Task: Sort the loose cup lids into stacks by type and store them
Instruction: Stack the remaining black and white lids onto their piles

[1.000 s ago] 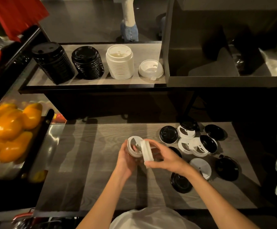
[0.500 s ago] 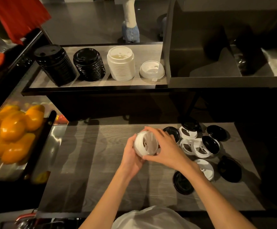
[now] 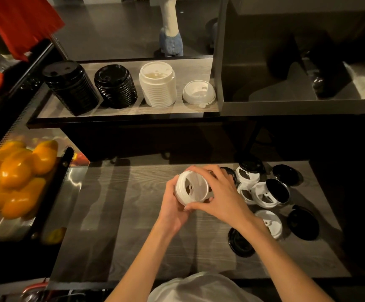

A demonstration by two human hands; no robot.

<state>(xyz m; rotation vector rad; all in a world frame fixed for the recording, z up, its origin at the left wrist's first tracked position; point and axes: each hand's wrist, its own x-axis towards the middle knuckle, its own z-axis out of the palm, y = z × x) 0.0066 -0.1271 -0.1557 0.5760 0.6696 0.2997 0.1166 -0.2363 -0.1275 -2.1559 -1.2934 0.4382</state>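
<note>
While both hands grip white lids, no txt legible

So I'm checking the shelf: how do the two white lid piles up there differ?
The left white pile is tall, many lids deep; the right white pile is low, a lid or so. The right one's lids flare wider at the rim. Both stand upright on the shelf.

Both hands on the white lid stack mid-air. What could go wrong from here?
1. The white lid stack is held on its side between left hand and right hand; poorly nested lids could slide apart.
2. The right forearm passes over the loose lids; pulling back may sweep the black lid off the front edge.
</note>
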